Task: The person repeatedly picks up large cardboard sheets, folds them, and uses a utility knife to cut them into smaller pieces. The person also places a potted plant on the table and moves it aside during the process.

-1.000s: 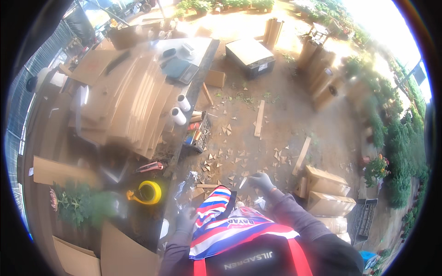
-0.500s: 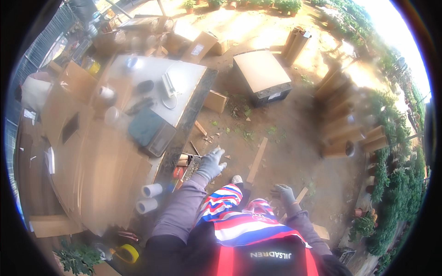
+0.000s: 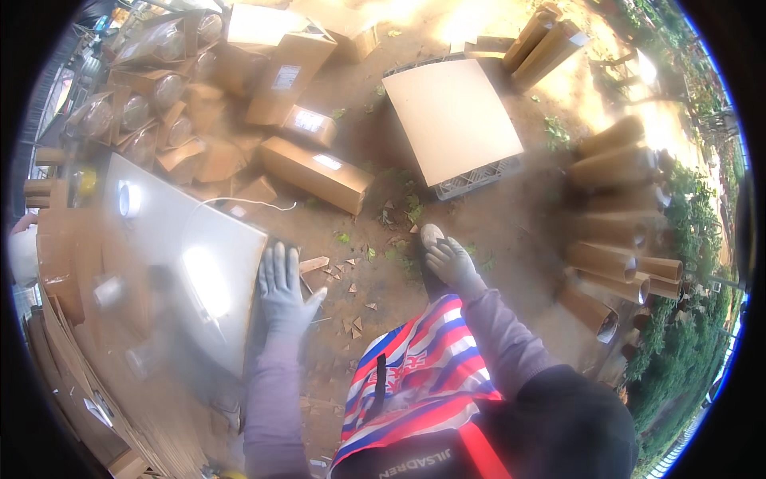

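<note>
The left hand [image 3: 286, 289] is spread, beside the right edge of the desk [image 3: 155, 207]; the long carton [image 3: 311, 174] lies beyond it; the right hand's [image 3: 453, 265] closure cannot be told; the cardboard sheet [image 3: 451, 120] lies farther off, atop a crate [image 3: 480, 177].

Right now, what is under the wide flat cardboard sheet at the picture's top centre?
A lattice-sided crate shows along the near and far edges of the cardboard sheet. Whatever the crate may hold is covered, so it cannot be seen.
</note>
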Motion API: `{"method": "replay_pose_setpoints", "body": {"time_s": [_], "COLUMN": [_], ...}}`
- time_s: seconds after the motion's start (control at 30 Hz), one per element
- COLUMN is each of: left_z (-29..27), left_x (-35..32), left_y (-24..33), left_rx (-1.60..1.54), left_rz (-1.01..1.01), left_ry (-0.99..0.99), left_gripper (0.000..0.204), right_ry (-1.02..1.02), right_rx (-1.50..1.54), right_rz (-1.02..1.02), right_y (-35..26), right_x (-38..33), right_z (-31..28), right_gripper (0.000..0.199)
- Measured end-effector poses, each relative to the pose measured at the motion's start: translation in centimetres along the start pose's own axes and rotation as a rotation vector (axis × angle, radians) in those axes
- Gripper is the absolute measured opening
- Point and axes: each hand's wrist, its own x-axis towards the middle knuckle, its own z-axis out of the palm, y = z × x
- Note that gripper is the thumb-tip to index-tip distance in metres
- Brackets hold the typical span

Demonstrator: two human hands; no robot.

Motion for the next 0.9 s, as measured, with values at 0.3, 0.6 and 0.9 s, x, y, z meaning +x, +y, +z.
{"method": "replay_pose_setpoints", "body": {"time_s": [0.3, 0.6, 0.9], "left_z": [0.2, -0.8, -1.2], "left_x": [0.1, 2.2, -0.1], "left_y": [-0.6, -0.6, -1.2], "left_rx": [0.164, 0.057, 0.009], "left_rz": [-0.093, -0.071, -0.071], "left_ry": [-0.188, -0.041, -0.083], "left_gripper": [0.055, 0.038, 0.082], "right_ry": [0.646, 0.543, -0.657], "right_rx": [-0.359, -0.112, -0.026], "right_rz": [-0.029, -0.045, 0.215], "right_y": [-12.1, -17.0, -20.1], "right_x": [27.5, 30.4, 17.5], "right_z": [-1.4, 0.2, 19.0], "right_gripper": [0.099, 0.070, 0.050]}}
